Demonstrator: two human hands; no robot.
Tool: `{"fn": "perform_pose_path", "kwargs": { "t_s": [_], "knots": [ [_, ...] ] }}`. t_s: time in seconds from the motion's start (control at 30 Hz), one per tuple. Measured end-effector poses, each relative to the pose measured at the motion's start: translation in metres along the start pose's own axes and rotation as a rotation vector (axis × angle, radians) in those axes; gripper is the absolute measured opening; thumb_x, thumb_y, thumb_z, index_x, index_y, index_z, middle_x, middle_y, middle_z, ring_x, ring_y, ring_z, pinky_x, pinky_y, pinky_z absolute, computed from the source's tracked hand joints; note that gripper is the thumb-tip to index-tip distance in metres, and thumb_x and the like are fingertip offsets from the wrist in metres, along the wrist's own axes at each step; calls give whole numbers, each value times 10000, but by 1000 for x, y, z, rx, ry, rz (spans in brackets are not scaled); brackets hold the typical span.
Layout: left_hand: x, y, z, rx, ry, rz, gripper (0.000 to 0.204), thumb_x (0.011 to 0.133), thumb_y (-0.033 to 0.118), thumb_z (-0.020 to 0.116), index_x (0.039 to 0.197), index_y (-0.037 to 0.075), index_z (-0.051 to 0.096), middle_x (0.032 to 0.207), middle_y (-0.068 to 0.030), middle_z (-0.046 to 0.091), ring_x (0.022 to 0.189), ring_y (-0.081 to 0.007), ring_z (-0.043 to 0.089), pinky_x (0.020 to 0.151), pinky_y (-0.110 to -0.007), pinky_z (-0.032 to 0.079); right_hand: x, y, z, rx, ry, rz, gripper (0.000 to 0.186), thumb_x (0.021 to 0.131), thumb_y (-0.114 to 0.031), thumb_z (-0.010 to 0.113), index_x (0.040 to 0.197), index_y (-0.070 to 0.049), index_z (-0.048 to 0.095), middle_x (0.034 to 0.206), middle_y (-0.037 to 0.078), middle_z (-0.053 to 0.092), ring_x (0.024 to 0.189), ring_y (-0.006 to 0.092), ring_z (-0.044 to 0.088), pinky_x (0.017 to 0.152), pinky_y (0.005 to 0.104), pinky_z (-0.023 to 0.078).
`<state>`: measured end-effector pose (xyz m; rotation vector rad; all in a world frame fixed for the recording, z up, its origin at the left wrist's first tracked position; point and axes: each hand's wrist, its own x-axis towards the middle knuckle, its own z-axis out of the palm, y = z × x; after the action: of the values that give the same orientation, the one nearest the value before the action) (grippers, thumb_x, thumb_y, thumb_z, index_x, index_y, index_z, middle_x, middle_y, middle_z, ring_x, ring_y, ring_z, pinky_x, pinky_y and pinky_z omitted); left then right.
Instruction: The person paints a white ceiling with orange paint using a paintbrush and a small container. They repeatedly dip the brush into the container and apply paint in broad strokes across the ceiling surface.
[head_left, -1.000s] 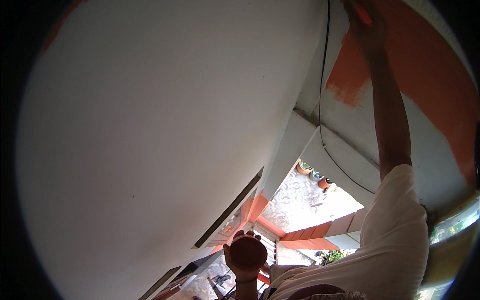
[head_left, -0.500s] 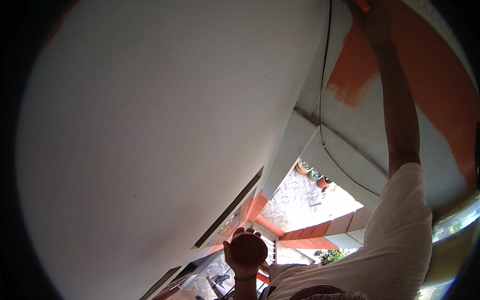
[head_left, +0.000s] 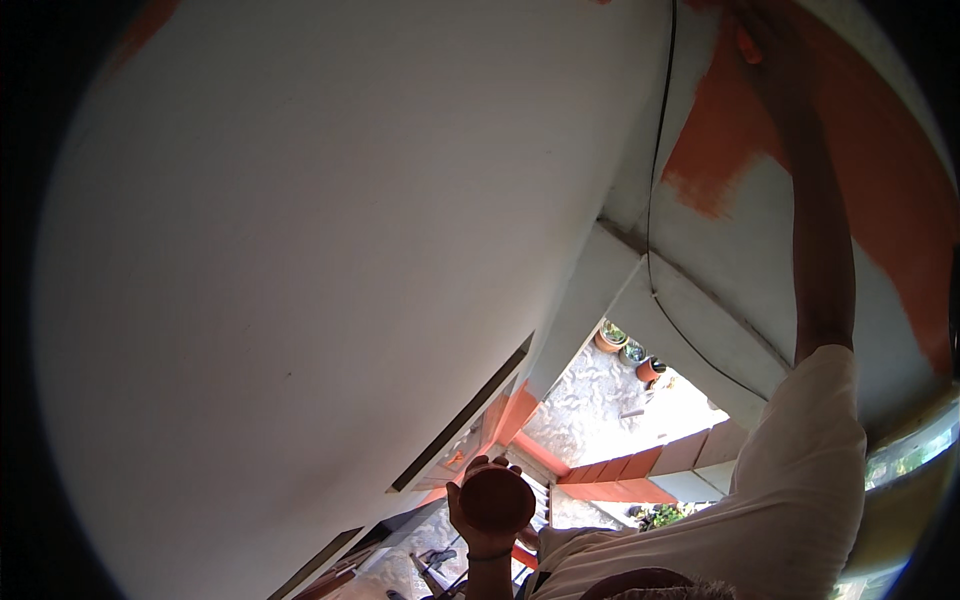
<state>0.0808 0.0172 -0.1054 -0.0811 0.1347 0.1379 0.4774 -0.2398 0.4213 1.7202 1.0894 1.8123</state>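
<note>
At the bottom centre, my left hand (head_left: 478, 532) holds a round container (head_left: 497, 497) with dark reddish contents, its fingers wrapped round the side. My right arm reaches up at the upper right, where my right hand (head_left: 780, 60) grips a small orange object (head_left: 748, 45), too dim to identify, against the surface with orange paint (head_left: 870, 150). The paint has a rough, brushed edge over pale grey. A black cable (head_left: 658, 150) hangs down beside this surface, left of my hand.
A large white wall (head_left: 300, 250) with dark slots (head_left: 460, 412) fills the left. Below lie a paved yard (head_left: 585, 400) with potted plants (head_left: 651, 370), a red-and-grey ledge (head_left: 635, 462) and some unclear dark objects (head_left: 435, 560) at the bottom.
My right hand and forearm have shifted right and slightly down over the orange paint, still holding the orange object. My left hand and the container stay in about the same place.
</note>
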Motion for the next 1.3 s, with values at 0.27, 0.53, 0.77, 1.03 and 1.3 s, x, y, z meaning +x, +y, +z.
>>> {"fn": "perform_pose_path", "kwargs": {
  "t_s": [0.27, 0.53, 0.77, 1.03, 1.3],
  "knots": [
    [2, -8, 23, 86, 20, 36, 733, 1034, 642, 504, 1442, 34, 535, 1340, -233, 648, 1230, -430, 643, 1028, -529, 568, 19, -26, 1, 41, -96, -90, 298, 785, -69, 739, 1079, -76, 695, 1309, 110, 657, 1199, 360, 639, 929, 449, 575],
    [1, -12, 4, 27, 26, -5, 716, 1037, 620, 517, 1480, 59, 488, 1422, -222, 590, 1304, -428, 592, 891, -639, 610, 2, -30, 34, -114, -88, 37, 264, 748, -96, 771, 987, -56, 668, 1177, 124, 657, 1023, 340, 653, 830, 423, 587],
    [-4, -9, 13, 102, 83, 57, 712, 1035, 643, 501, 1434, 55, 530, 1345, -216, 637, 1223, -409, 643, 942, -553, 599, 31, -30, 13, -37, 76, -151, 271, 758, -110, 768, 998, -36, 663, 1147, 144, 655, 970, 347, 662, 755, 427, 589],
    [1, -9, 21, 105, 46, 59, 706, 1038, 642, 493, 1438, 62, 519, 1356, -216, 623, 1220, -418, 639, 934, -547, 604, 31, -42, -15, 62, 258, -213, 359, 862, -108, 762, 1187, 27, 688, 1098, 159, 682, 927, 275, 666, 750, 386, 557],
    [2, -12, 4, 67, 78, 30, 702, 1024, 647, 517, 1453, 92, 517, 1459, -210, 571, 1300, -419, 583, 880, -585, 597, -42, -35, 1, 84, 172, 1, 354, 934, -60, 707, 1287, -79, 717, 1287, 145, 721, 1065, 322, 706, 945, 396, 561]
  ]
}}
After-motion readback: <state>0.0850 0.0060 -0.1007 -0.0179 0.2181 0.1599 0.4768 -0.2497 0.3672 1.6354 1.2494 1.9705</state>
